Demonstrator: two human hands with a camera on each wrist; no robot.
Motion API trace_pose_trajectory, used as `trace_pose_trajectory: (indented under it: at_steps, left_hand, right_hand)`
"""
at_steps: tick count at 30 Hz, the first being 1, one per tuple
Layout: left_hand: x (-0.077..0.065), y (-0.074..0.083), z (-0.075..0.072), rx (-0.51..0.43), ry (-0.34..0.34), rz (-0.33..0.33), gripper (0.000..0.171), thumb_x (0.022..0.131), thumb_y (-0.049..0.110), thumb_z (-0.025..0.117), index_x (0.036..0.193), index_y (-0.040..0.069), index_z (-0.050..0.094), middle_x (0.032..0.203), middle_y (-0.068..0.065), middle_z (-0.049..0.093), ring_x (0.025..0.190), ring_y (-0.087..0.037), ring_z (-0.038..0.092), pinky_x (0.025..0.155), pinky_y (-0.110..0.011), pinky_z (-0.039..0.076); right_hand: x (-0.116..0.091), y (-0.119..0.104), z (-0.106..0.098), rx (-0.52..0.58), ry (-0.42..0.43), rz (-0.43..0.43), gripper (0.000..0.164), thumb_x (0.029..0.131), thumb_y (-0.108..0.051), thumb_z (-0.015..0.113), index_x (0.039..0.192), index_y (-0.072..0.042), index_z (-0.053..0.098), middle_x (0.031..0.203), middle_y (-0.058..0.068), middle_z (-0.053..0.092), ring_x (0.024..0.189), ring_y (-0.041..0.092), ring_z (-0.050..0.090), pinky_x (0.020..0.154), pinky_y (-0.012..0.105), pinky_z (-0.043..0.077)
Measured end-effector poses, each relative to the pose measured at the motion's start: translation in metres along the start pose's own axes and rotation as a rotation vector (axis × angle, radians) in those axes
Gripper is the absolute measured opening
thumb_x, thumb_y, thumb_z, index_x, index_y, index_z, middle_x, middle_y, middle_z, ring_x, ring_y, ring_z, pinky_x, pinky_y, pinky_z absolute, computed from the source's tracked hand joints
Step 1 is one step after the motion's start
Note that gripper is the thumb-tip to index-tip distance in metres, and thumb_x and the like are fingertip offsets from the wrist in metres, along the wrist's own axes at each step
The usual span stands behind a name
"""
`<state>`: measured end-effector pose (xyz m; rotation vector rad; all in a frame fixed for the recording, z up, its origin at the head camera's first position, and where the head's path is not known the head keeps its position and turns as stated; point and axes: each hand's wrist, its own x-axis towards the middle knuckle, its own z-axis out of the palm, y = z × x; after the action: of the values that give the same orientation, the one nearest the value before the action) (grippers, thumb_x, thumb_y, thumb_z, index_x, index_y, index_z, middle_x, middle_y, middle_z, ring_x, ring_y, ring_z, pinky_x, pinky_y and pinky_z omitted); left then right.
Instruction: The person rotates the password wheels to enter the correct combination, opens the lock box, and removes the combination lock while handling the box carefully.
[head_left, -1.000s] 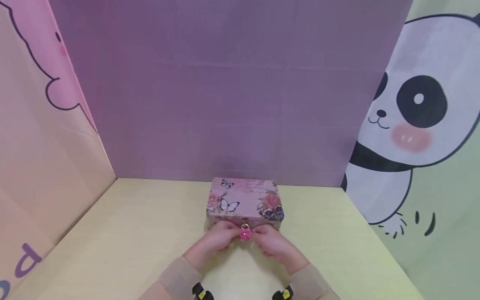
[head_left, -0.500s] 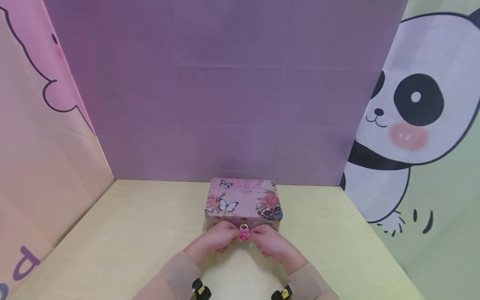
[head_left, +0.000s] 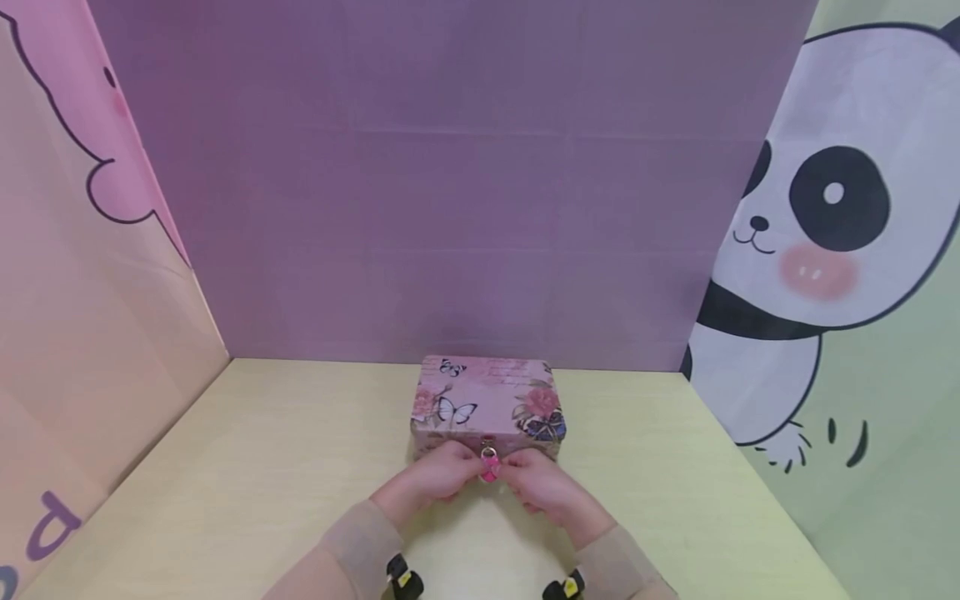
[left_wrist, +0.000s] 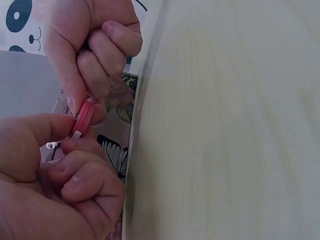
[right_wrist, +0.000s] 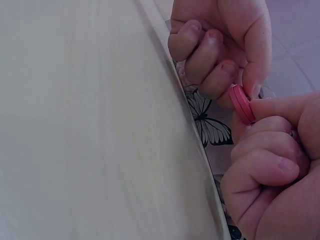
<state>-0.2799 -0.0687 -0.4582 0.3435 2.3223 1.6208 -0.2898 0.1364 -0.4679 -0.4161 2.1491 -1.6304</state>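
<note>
A small pink padlock (head_left: 490, 469) with a metal shackle is at the front clasp of a pink box (head_left: 487, 396), whose shut lid is printed with flowers and butterflies. My left hand (head_left: 448, 471) pinches the padlock from the left between thumb and index finger. From the opposite side my right hand (head_left: 546, 483) pinches it the same way. Both wrist views show the padlock's reddish body (left_wrist: 84, 119) edge-on between the two thumbs, the other fingers curled beneath. Fingers cover much of the box's front. Whether the shackle is locked cannot be made out.
The box stands on a pale wooden table (head_left: 300, 433), near its back edge, by a purple backdrop (head_left: 450, 183). Side panels carry a panda picture (head_left: 832, 250) at right and a pink cartoon figure (head_left: 82, 83) at left.
Both hands keep their pinch at the clasp. The padlock's face looks slightly turned compared with earlier. The head view has shifted a little; the box stays in place.
</note>
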Motion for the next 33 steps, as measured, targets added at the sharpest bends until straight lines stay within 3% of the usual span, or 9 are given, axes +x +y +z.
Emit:
trace_pose_trajectory:
  at_steps: [20, 26, 33]
  left_hand:
    - [0.0014, -0.0011, 0.0042, 0.004, 0.026, 0.004, 0.023, 0.098, 0.017, 0.065, 0.091, -0.003, 0.074, 0.056, 0.009, 0.036, 0.043, -0.006, 0.029, 0.039, -0.021, 0.024]
    - [-0.0033, 0.0018, 0.0038, -0.032, 0.048, 0.002, 0.02, 0.096, 0.017, 0.065, 0.091, -0.001, 0.074, 0.056, 0.01, 0.036, 0.043, -0.005, 0.028, 0.04, -0.021, 0.026]
    - [-0.0078, 0.0019, -0.0041, -0.078, 0.082, -0.002, 0.026, 0.094, 0.017, 0.067, 0.09, -0.008, 0.069, 0.055, 0.009, 0.035, 0.044, -0.006, 0.029, 0.041, -0.021, 0.027]
  right_hand:
    - [-0.0008, -0.0018, 0.0032, 0.004, -0.008, 0.005, 0.026, 0.101, -0.015, 0.054, 0.098, 0.009, 0.065, 0.055, -0.008, 0.033, 0.044, 0.006, 0.025, 0.041, 0.021, 0.021]
    - [0.0001, -0.0007, 0.0028, 0.011, -0.012, 0.009, 0.027, 0.1, -0.016, 0.055, 0.097, 0.009, 0.064, 0.055, -0.008, 0.033, 0.044, 0.006, 0.025, 0.041, 0.021, 0.021]
    - [0.0005, -0.0017, 0.0029, 0.016, -0.009, 0.006, 0.025, 0.1, -0.016, 0.057, 0.092, 0.008, 0.062, 0.055, -0.008, 0.033, 0.044, 0.006, 0.026, 0.041, 0.021, 0.021]
